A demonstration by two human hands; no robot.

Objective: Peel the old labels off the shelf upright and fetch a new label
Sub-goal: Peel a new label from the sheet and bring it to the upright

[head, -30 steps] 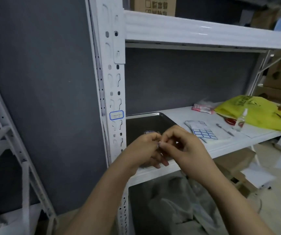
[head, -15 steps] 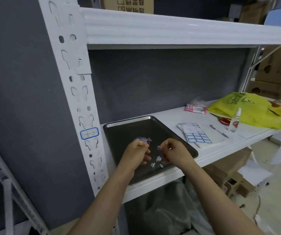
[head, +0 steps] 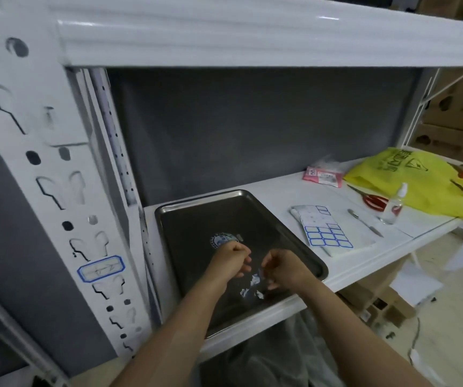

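Observation:
Both my hands hover over a steel tray (head: 241,194) on the white shelf. My left hand (head: 231,259) has its fingers curled, with nothing visible in them. My right hand (head: 283,270) pinches a small label scrap (head: 256,278) at its fingertips, just above several torn label scraps (head: 251,291) lying in the tray. One old blue-bordered label (head: 101,268) is still stuck on the white shelf upright (head: 57,169), to the left of my hands. A sheet of new blue-bordered labels (head: 327,235) lies on the shelf to the right of the tray.
A round blue sticker (head: 219,239) lies in the tray behind my left hand. Further right on the shelf are a metal scraper (head: 365,222), a small spray bottle (head: 393,203), red scissors (head: 375,201), a yellow bag (head: 417,180) and a pink packet (head: 322,175). Cardboard boxes stand beyond.
My view has swung left and moved closer to the tray. My hands have dropped over the tray and drawn slightly apart; the scraps now lie beneath them.

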